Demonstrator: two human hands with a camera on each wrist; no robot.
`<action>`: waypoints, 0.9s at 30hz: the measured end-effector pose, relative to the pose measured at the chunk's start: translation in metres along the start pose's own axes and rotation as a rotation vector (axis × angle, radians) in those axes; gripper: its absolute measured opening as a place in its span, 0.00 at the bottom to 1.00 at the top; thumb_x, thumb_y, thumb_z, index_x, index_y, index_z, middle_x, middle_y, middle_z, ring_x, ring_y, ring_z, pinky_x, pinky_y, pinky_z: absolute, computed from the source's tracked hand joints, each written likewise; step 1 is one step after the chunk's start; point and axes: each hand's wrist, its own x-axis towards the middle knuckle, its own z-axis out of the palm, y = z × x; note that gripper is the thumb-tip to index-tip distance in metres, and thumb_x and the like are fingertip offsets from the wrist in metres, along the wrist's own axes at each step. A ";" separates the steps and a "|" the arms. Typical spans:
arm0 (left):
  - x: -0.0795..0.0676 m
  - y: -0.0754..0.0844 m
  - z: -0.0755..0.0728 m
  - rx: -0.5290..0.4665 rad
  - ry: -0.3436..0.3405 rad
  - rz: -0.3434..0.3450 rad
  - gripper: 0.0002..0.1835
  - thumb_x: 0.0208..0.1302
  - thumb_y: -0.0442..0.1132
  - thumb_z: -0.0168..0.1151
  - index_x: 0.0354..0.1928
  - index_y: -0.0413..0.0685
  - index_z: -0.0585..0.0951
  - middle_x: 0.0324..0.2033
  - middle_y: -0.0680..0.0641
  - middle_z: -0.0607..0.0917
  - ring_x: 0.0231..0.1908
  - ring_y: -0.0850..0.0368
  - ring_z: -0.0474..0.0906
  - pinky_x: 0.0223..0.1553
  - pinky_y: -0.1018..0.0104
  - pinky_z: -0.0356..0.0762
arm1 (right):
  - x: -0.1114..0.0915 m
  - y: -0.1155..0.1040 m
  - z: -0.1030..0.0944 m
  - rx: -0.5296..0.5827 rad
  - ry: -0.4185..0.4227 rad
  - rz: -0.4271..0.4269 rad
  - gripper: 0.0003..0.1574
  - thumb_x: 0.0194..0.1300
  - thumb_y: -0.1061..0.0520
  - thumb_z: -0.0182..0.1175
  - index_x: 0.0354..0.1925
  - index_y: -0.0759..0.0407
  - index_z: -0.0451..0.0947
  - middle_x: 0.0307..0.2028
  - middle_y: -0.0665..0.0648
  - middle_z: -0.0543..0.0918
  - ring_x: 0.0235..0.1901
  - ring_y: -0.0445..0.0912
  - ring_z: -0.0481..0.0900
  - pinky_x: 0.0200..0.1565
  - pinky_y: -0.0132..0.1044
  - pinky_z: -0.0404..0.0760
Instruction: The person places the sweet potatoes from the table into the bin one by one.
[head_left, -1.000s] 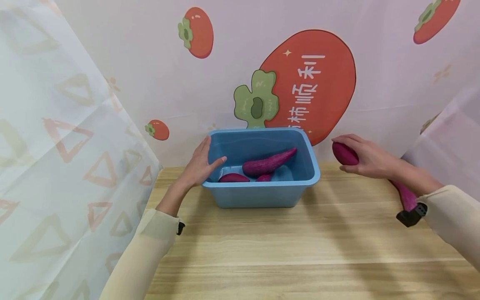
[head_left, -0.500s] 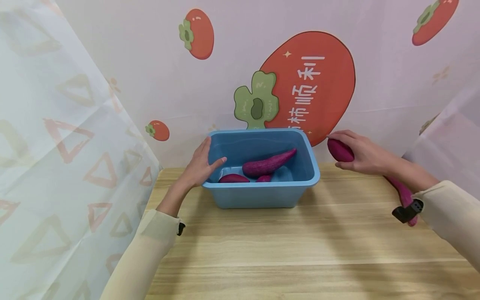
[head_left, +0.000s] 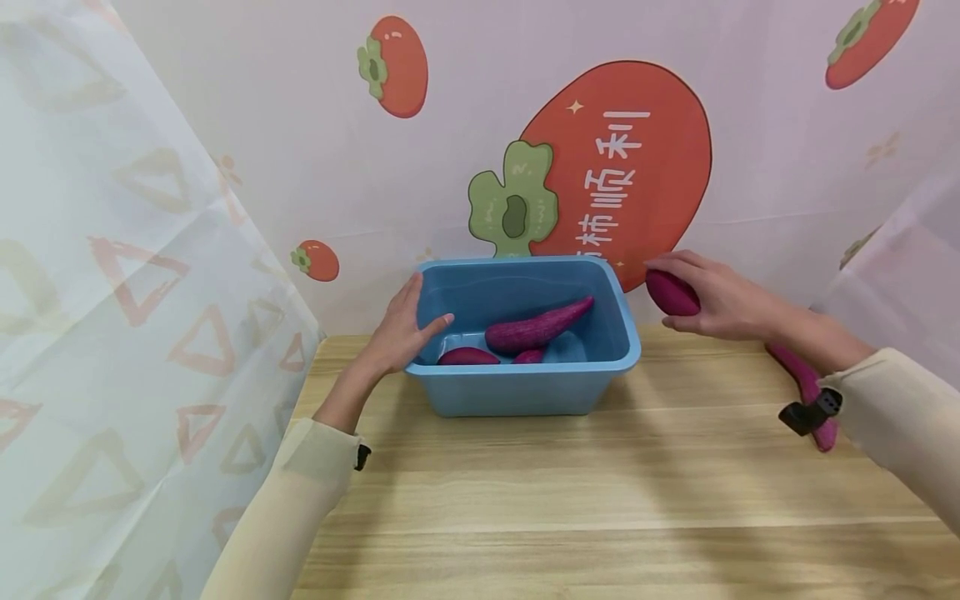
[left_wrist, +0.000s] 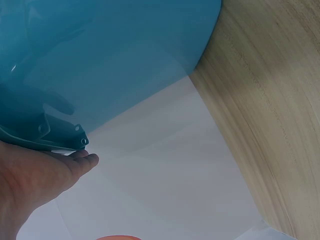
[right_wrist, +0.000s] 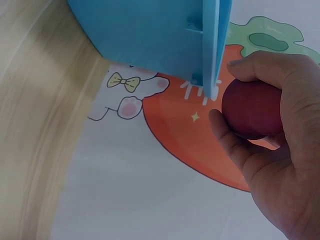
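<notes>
A blue plastic bin (head_left: 517, 392) stands on the wooden table against the back wall. My left hand (head_left: 397, 333) rests over its left rim, fingers straight along the rim and thumb spread over the inside. In the left wrist view, the left hand (left_wrist: 45, 172) touches the rim from outside. To the bin's right, my right hand (head_left: 723, 300) holds a purple sweet potato (head_left: 671, 292) in the air between thumb and fingers. The right wrist view shows this sweet potato (right_wrist: 254, 110) beside the bin's rim, apart from it. A long purple sweet potato (head_left: 536, 327) lies inside the bin.
Two more purple sweet potatoes, one at the bin's front left (head_left: 467, 357) and one partly hidden at its front wall (head_left: 528, 357), share the bin. A long, thin purple root (head_left: 806, 392) lies on the table (head_left: 570, 500), partly behind the right wrist. Printed cloth walls (head_left: 247, 108) enclose the table.
My right hand has moved slightly left and up towards the bin with the sweet potato, uncovering more of the root on the table. The left hand and bin have stayed still.
</notes>
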 end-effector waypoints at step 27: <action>0.000 -0.001 0.001 0.009 -0.001 -0.009 0.55 0.76 0.64 0.54 0.86 0.45 0.35 0.86 0.42 0.39 0.84 0.38 0.37 0.78 0.30 0.46 | 0.025 -0.028 0.001 -0.022 -0.024 -0.092 0.56 0.49 0.58 0.84 0.73 0.64 0.70 0.66 0.66 0.75 0.59 0.63 0.78 0.45 0.59 0.90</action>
